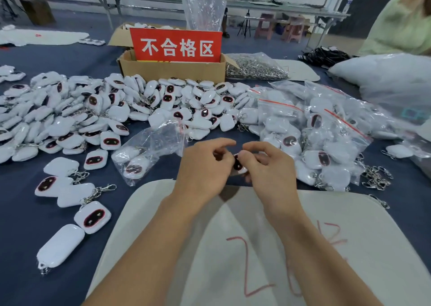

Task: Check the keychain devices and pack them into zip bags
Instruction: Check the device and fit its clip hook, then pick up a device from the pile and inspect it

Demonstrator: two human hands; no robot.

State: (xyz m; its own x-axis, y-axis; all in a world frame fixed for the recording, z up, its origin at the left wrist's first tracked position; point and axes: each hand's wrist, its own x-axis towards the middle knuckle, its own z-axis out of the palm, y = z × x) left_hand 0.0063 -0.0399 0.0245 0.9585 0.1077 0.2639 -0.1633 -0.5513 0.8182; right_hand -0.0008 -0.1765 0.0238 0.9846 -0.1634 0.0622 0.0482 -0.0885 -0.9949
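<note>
Both my hands meet above the far edge of a white mat (pixel 349 247). My left hand (pixel 200 168) and my right hand (pixel 268 165) pinch one small white keychain device (pixel 238 164) with a dark face between their fingertips; most of it is hidden. Just left of my left hand lies a clear zip bag (pixel 149 149) with a red strip, holding two or three devices. A large heap of loose white devices (pixel 105 109) covers the blue table behind and to the left. Filled zip bags (pixel 326 137) are stacked at the right.
A cardboard box (pixel 172 70) with a red sign stands behind the heap. Beside it lies a bag of metal rings (pixel 254 67). Loose chains (pixel 375 177) lie at the right. A person in a light green top (pixel 401 23) sits at the far right.
</note>
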